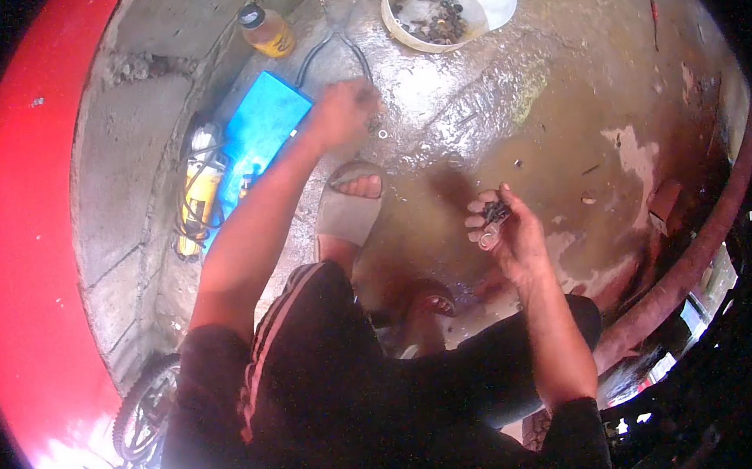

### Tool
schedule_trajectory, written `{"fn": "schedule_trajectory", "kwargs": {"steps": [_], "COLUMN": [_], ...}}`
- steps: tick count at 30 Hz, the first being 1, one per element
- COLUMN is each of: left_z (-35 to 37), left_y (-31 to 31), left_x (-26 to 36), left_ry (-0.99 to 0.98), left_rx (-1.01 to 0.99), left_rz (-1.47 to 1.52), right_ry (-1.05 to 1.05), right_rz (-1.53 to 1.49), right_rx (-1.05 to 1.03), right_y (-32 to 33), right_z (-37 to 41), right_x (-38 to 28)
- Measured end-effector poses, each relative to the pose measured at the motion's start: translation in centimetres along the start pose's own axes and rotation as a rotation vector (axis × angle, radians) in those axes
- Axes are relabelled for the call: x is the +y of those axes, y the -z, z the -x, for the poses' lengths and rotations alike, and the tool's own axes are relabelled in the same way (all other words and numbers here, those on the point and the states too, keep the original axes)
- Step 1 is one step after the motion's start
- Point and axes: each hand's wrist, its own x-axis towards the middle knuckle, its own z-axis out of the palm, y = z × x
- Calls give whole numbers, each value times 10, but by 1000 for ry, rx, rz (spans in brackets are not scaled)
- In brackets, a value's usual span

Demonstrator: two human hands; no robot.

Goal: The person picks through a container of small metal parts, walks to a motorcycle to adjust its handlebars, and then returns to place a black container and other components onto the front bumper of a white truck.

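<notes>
My left hand (pixel 346 113) is stretched forward over the wet floor, past the corner of a blue sheet-like object (pixel 267 116). Its fingers are smeared by motion, so what it holds, if anything, cannot be made out. A small pale ring (pixel 383 134) lies on the floor just beside it. Palm up, my right hand (pixel 524 237) curls its fingers around small dark parts (pixel 496 212) and a few shiny rings (pixel 488 238). A tool with two dark curved handles (pixel 305 62) lies beyond my left hand.
A white tub (pixel 390 20) with many small dark parts stands at the top. Left of it is a jar (pixel 273 37) with a dark lid. A yellow cabled tool (pixel 200 194) lies beside the blue object. A curved pipe (pixel 684 274) runs along the right; a wheel (pixel 140 412) shows lower left.
</notes>
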Motion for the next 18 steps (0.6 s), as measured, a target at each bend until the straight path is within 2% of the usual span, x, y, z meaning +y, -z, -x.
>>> {"fn": "schedule_trajectory", "kwargs": {"steps": [2,3,5,6,8,9,11,12,14,18], "left_z": [-13,-18,-26,-24,-21,-19,-9,-2,14,26], "left_y": [18,29,44,44,48,43,21,14,-2,-20], "left_x": [19,37,69,69,68,58,20,13,-1,-21], "left_ry": [-145,-143,-64,-63,-157,-161,-223,-223,-170,-235], "left_rx": [124,127,73,75,186,186,56,51,-209,-113], "left_rz": [37,38,465,468,147,145,-84,-84,-345,-364], "right_ry": [-4,-5,-8,-9,17,20,5,4,-4,3], "right_rz": [9,12,-1,2,68,67,51,47,22,44], "right_rx": [2,1,-50,-49,-15,-17,-41,-38,-56,-35], "right_y": [1,2,6,5,5,6,9,10,11,7], "right_z": [0,-1,-4,-3,-3,-3,-4,-4,-3,-1], "right_x": [1,2,3,3,1,1,1,2,3,2]}}
